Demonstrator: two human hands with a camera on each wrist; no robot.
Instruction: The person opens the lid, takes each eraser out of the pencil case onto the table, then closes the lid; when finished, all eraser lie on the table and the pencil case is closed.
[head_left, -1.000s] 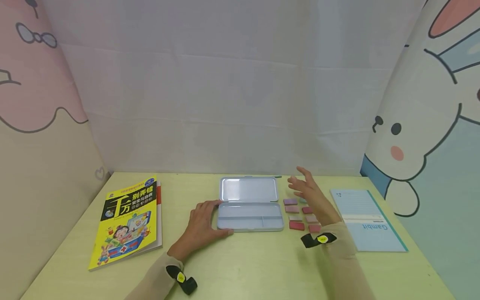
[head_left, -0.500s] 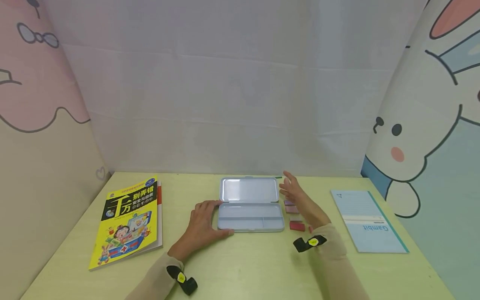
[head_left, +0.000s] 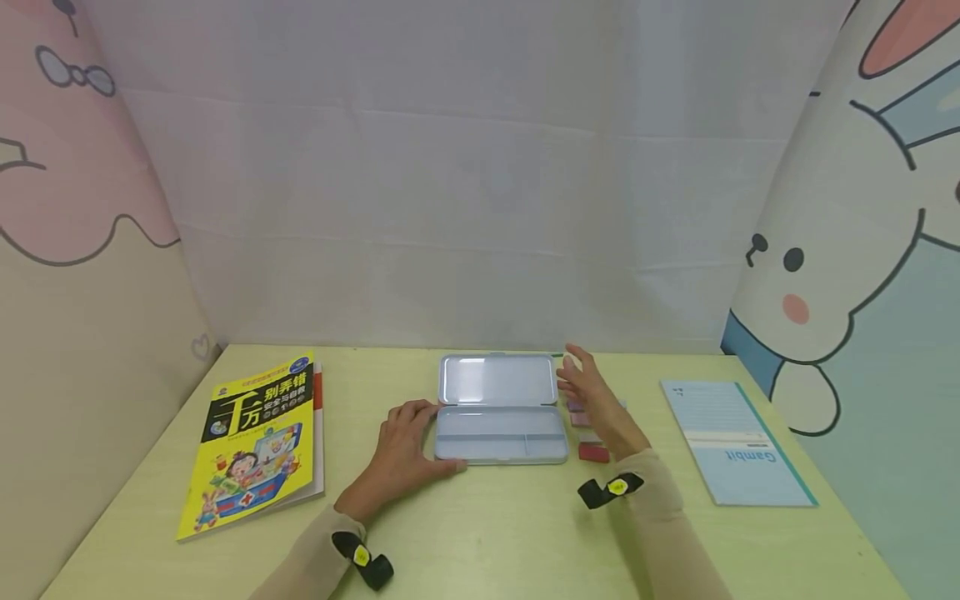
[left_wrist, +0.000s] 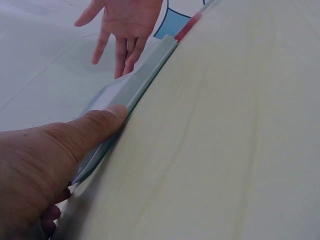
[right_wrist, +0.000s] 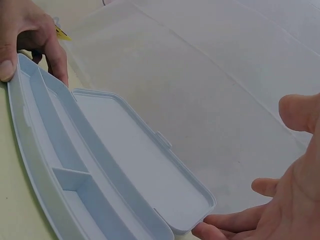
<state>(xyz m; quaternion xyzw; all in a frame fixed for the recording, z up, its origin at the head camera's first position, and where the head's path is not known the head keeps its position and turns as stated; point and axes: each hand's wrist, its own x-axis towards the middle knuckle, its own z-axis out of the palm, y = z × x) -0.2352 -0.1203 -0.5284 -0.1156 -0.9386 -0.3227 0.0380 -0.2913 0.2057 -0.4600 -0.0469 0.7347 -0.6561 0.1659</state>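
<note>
A pale blue pencil case lies with its lid folded back; dividers split its bare tray into compartments. My left hand holds the left end, thumb on the front edge and fingers round the side. At the lid's right edge, my right hand has its fingers spread and loosely extended. In the right wrist view those fingertips meet the corner of the lid; whether they press on it I cannot tell. Partly under the right hand sit small eraser-like blocks, one red and one pink.
A yellow picture book lies on another book at the left of the table. To the right is a light blue notebook. A white sheet hangs behind the table, with printed cartoon walls at both sides.
My right hand has moved left from above the small blocks to the lid's right edge, then barely shifted. The left hand and the pencil case have stayed in place.
</note>
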